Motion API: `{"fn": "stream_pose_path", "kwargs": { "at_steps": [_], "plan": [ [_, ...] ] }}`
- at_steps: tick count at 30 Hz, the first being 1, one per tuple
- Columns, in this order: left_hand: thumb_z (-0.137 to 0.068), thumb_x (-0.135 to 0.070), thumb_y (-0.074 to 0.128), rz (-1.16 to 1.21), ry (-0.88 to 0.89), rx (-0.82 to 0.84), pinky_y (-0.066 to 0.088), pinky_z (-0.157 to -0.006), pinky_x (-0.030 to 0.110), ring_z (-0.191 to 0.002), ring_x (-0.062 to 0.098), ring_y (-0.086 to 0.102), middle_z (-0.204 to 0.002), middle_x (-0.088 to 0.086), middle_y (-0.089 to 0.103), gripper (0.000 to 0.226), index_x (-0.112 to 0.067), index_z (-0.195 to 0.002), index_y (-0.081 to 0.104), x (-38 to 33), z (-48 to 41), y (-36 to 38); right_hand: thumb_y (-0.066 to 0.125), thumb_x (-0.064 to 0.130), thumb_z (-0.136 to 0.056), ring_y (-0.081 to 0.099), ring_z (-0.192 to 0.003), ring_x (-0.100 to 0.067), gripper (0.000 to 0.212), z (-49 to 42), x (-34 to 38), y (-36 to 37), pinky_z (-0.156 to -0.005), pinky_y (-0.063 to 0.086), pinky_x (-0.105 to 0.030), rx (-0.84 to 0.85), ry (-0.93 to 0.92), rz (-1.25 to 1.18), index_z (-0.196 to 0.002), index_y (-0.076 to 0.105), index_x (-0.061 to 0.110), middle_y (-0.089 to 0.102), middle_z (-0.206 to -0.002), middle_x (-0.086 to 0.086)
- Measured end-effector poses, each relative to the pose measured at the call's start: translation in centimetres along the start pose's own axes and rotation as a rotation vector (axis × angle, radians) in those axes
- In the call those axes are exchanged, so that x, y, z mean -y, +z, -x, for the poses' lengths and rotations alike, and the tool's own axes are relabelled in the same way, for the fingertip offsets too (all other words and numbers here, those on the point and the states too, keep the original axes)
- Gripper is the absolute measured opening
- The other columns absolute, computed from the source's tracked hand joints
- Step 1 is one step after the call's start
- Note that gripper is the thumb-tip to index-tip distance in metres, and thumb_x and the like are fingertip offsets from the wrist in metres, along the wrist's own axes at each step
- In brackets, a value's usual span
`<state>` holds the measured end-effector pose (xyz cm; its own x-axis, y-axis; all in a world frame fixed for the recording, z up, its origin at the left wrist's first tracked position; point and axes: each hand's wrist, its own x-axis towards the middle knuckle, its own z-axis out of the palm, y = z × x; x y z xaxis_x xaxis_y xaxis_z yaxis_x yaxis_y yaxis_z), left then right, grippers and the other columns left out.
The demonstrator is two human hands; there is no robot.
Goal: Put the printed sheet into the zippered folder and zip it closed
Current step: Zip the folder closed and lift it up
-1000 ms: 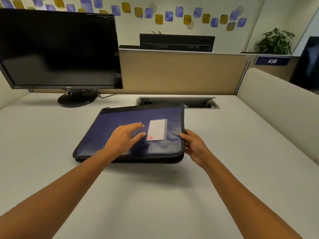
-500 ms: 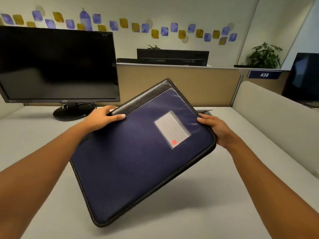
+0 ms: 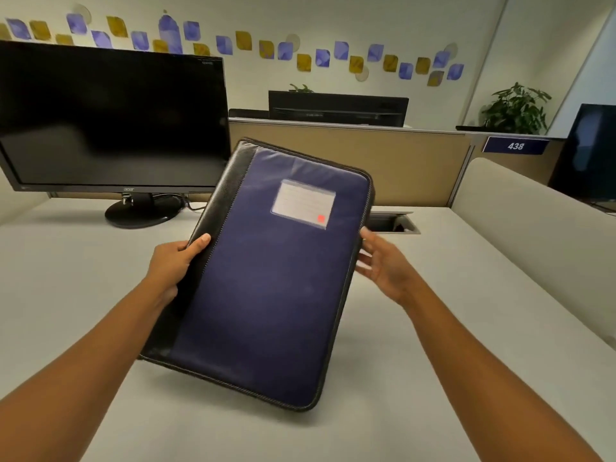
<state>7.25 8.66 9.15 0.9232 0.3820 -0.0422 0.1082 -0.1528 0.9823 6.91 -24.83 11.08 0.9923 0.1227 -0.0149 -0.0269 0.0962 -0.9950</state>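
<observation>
Flat on the table a second ago, the folder is now lifted and turned upright over the table's middle, the left grip grasping its black spine, the right grip released with straight fingers at the right edge; it looks zipped, no printed sheet in sight.

One head view only, wide-angle, at eye height, facing forward and slightly down across the desk toward monitor and partition; folder close, centre frame.
</observation>
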Motion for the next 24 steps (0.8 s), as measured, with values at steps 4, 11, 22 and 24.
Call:
{"fn": "stream_pose_path", "kwargs": {
  "at_steps": [4,11,22,24],
  "plan": [
    [-0.073,-0.038,0.074,0.147,-0.133,-0.162,0.044,-0.053,0.026,-0.057,0.018,0.054,-0.062,0.002,0.061,0.032,-0.013,-0.057,0.061,1.6,1.6,1.6,0.051,0.032,-0.090,0.053,-0.113,-0.019,0.036,1.5,-4.5,2.1,-0.090,0.046,-0.039,0.020,0.096,0.089,-0.125,0.050,0.024,0.057,-0.125,0.006],
    [-0.074,-0.034,0.075,0.191,-0.387,-0.292,0.037,-0.053,0.030,-0.056,0.020,0.044,-0.061,0.006,0.049,0.044,-0.004,-0.058,0.047,5.4,3.5,4.2,0.056,0.009,-0.087,0.059,-0.104,-0.030,0.032,3.1,-8.8,2.0,-0.094,0.050,-0.045,-0.201,0.169,0.238,-0.119,0.054,0.008,0.061,-0.120,-0.013],
    [-0.088,-0.023,0.060,-0.176,-0.274,-0.129,0.040,-0.076,0.033,-0.097,0.038,0.059,-0.096,0.024,0.063,0.028,-0.002,-0.069,0.064,7.6,3.1,4.6,0.056,0.015,-0.089,0.058,-0.104,-0.031,0.030,3.4,-10.2,2.8,-0.095,0.049,-0.045,-0.302,0.209,0.434,-0.118,0.053,0.006,0.060,-0.120,-0.013],
    [-0.088,-0.021,0.060,-0.261,-0.256,-0.111,0.044,-0.080,0.036,-0.099,0.039,0.059,-0.101,0.025,0.064,0.026,0.002,-0.077,0.067,7.8,3.0,4.3,0.055,0.016,-0.089,0.057,-0.107,-0.031,0.031,3.3,-10.1,3.1,-0.096,0.048,-0.044,-0.304,0.206,0.485,-0.119,0.052,0.006,0.059,-0.123,-0.014]
  ]
}}
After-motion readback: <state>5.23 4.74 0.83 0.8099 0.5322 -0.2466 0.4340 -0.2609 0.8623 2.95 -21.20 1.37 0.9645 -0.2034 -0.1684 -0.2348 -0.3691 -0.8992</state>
